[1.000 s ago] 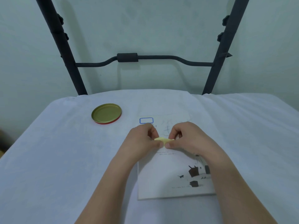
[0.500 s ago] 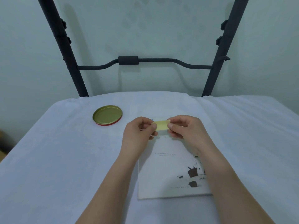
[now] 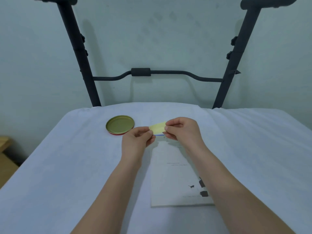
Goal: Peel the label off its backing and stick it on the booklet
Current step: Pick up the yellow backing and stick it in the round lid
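Observation:
A white booklet (image 3: 172, 176) with small dark drawings lies flat on the white cloth, its near edge toward me. Above its far end I hold a small pale yellow backing strip (image 3: 157, 128) between both hands. My left hand (image 3: 137, 138) pinches the strip's left end. My right hand (image 3: 183, 130) pinches its right end. A thin blue edge of a label (image 3: 159, 135) shows just under the strip, on the booklet's top corner; most of it is hidden by the strip and my fingers.
A round gold tin lid (image 3: 120, 124) with a red rim lies on the cloth to the left of my hands. A black metal frame (image 3: 141, 72) stands against the wall behind the table. A wooden piece (image 3: 5, 159) sits at the far left.
Both hands lifted the yellow strip up and farther away from the booklet's middle to above its top end. The blue-framed label seen earlier is now mostly hidden behind the strip.

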Available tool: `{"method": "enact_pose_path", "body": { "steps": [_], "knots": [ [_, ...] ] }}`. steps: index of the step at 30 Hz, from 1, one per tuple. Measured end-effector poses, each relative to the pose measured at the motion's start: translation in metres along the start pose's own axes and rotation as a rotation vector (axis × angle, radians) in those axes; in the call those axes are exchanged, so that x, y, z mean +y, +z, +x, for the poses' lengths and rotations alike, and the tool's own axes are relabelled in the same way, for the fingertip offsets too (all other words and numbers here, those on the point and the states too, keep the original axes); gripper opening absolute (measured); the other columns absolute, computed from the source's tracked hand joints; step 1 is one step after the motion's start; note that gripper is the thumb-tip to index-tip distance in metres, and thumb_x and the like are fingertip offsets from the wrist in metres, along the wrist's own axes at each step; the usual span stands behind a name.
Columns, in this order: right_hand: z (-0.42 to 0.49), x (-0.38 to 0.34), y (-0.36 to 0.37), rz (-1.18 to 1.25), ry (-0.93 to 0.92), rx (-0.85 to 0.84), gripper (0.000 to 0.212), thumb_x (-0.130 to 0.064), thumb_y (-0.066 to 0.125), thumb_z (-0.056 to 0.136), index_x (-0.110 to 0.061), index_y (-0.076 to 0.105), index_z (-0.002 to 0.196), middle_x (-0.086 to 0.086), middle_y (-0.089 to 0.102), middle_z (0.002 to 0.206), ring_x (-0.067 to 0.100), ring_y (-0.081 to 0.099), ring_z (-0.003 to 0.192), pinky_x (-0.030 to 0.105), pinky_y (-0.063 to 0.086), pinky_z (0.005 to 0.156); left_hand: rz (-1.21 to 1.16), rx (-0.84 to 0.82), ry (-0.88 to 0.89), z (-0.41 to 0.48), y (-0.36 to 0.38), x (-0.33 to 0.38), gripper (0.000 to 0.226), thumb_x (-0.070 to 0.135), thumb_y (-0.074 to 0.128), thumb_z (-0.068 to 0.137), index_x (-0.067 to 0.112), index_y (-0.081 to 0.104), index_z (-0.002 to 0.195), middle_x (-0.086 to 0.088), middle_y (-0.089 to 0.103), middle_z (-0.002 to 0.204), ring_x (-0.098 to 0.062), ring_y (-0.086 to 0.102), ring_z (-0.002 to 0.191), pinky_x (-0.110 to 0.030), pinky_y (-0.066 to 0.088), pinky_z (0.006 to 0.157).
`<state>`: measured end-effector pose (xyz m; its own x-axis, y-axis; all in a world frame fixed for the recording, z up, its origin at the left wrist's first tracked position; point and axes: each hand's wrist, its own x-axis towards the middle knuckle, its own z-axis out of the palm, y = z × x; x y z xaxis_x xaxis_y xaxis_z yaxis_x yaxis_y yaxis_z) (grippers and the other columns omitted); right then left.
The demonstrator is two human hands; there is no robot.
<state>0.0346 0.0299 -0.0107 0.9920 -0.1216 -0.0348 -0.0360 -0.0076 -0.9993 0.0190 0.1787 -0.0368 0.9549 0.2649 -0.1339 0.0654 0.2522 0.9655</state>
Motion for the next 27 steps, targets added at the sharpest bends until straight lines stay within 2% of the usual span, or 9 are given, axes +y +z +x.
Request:
{"method": "enact_pose_path", "body": {
  "steps": [7,11,15,18,21,24,27],
  "knots": [
    [0.010,-0.003,0.052,-0.062,-0.004,-0.077,0.016,0.010,0.068,0.079,-0.005,0.071,0.077,0.014,0.071,0.080,0.023,0.072,0.069,0.027,0.060,0.072,0.025,0.141,-0.006,0.019,-0.042,0.012,0.012,-0.003,0.072,0.078,0.007,0.073,0.084,-0.005,0.075,0.075,-0.017,0.076,0.071,-0.029,0.057,0.082],
    [0.021,0.000,0.080,-0.124,0.023,-0.098,0.020,0.009,0.068,0.077,-0.010,0.072,0.075,0.012,0.071,0.079,0.029,0.074,0.078,0.039,0.059,0.083,0.095,0.196,0.000,0.034,-0.060,0.021,0.013,-0.003,0.071,0.078,0.009,0.072,0.082,-0.009,0.075,0.084,-0.023,0.076,0.077,-0.035,0.057,0.087],
    [0.035,0.000,0.102,-0.191,0.064,-0.154,0.020,0.007,0.065,0.080,-0.003,0.074,0.095,0.012,0.069,0.085,0.028,0.069,0.085,0.045,0.055,0.091,0.219,0.236,0.014,0.053,-0.072,0.029,0.014,0.001,0.071,0.075,0.014,0.072,0.081,-0.008,0.074,0.085,-0.026,0.075,0.083,-0.041,0.056,0.091],
    [0.043,0.002,0.115,-0.257,0.107,-0.190,0.024,0.005,0.063,0.081,-0.002,0.072,0.103,0.019,0.070,0.102,0.032,0.068,0.100,0.044,0.053,0.095,0.309,0.244,0.026,0.066,-0.076,0.033,0.015,0.003,0.069,0.073,0.017,0.071,0.077,-0.012,0.073,0.090,-0.032,0.072,0.092,-0.045,0.055,0.092],
    [0.049,0.005,0.126,-0.264,0.147,-0.224,0.026,0.004,0.064,0.082,0.000,0.070,0.107,0.020,0.067,0.114,0.033,0.064,0.108,0.043,0.050,0.098,0.393,0.248,0.038,0.077,-0.079,0.034,0.017,0.001,0.068,0.071,0.019,0.069,0.073,-0.014,0.073,0.093,-0.034,0.071,0.092,-0.047,0.055,0.090],
    [0.054,0.008,0.133,-0.265,0.167,-0.234,0.024,0.001,0.063,0.084,0.001,0.069,0.107,0.020,0.067,0.117,0.032,0.062,0.111,0.044,0.049,0.100,0.475,0.260,0.040,0.087,-0.080,0.036,0.017,0.001,0.068,0.071,0.018,0.069,0.075,-0.013,0.073,0.093,-0.034,0.071,0.090,-0.045,0.056,0.088],
    [0.059,0.009,0.138,-0.277,0.174,-0.246,0.024,-0.001,0.061,0.085,0.000,0.070,0.107,0.020,0.066,0.117,0.033,0.062,0.111,0.046,0.049,0.100,0.564,0.264,0.023,0.093,-0.081,0.037,0.020,0.000,0.067,0.070,0.012,0.072,0.086,-0.011,0.073,0.096,-0.031,0.069,0.092,-0.040,0.057,0.086]
  ]
}}
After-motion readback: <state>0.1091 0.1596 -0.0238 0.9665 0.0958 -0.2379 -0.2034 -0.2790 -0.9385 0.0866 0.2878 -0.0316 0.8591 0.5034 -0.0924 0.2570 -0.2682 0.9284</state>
